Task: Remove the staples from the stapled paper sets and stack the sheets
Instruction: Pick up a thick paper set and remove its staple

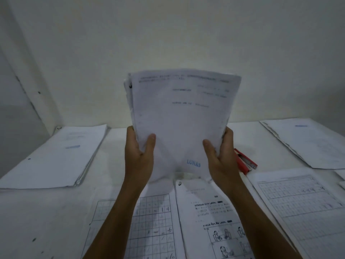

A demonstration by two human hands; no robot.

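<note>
— Hands? 
— Left hand [139, 156] and right hand [220, 157] both grip the paper bundle [179, 120] upright above the table's [46, 212] middle, thumbs in front.
— Stapler?
— Red stapler [245, 162] lies just right of it.

both hands grip a thick sheaf of papers [179, 118] upright above the worktop [46, 212] — left hand [139, 156] and right hand [221, 157] at its lower edges, thumbs in front. a red staple remover [245, 162] lies just beside the right hand — paper stacks at both sides.
</note>
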